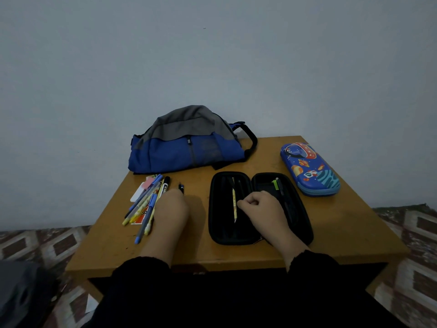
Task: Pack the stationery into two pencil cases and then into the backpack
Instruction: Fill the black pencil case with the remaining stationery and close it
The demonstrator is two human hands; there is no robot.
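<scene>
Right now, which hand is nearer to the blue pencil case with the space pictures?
The right hand. It is over the open black pencil case, just beside the blue pencil case. The left hand is farther away, by the loose pens.

On the wooden tabletop (343,223) a black pencil case (260,208) lies open, a yellow pencil (234,204) in its left half. The right hand (259,205) rests over its middle, fingers curled. The left hand (171,204) lies beside a loose heap of pens (146,204), fingers hidden. Behind stands a blue and grey backpack (189,143); to the right, a closed blue space-print case (309,169).
</scene>
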